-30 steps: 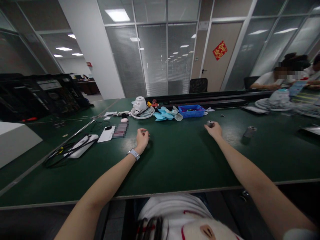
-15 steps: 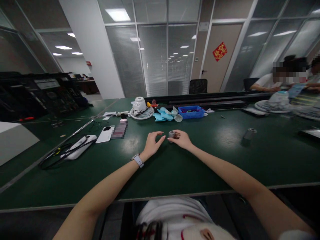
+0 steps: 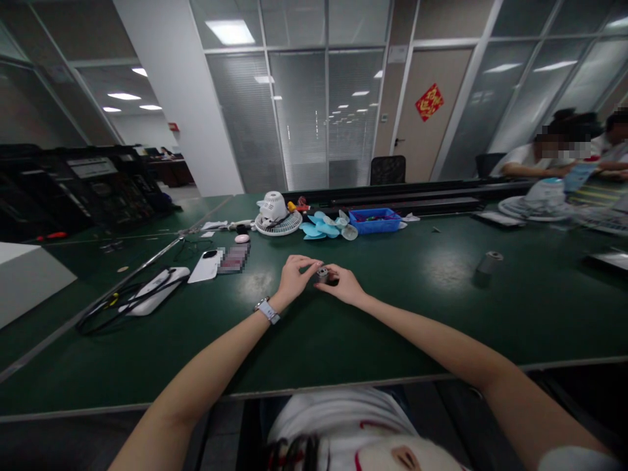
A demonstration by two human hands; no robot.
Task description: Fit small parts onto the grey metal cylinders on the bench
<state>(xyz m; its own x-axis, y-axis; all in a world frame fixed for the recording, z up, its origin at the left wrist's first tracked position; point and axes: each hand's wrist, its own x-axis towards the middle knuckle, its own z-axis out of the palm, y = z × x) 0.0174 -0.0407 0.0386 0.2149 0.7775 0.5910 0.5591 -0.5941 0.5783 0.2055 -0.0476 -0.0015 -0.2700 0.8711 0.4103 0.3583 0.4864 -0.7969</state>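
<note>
Between the left hand (image 3: 296,279) and the right hand (image 3: 345,285): a small cylinder (image 3: 322,275). On the bench (image 3: 392,347), well to the right of the hands: a second cylinder (image 3: 490,262). Behind the hands, from left to right: a fan housing (image 3: 273,208), a cluster of fan blades (image 3: 321,227) and a tray (image 3: 377,226) with small items (image 3: 373,217) in it. Left of the left hand: a phone (image 3: 206,267); farther left and nearer the front, a cable (image 3: 112,299) across a flat case (image 3: 156,299). At the far right, behind the second cylinder: another fan housing (image 3: 545,191).
</note>
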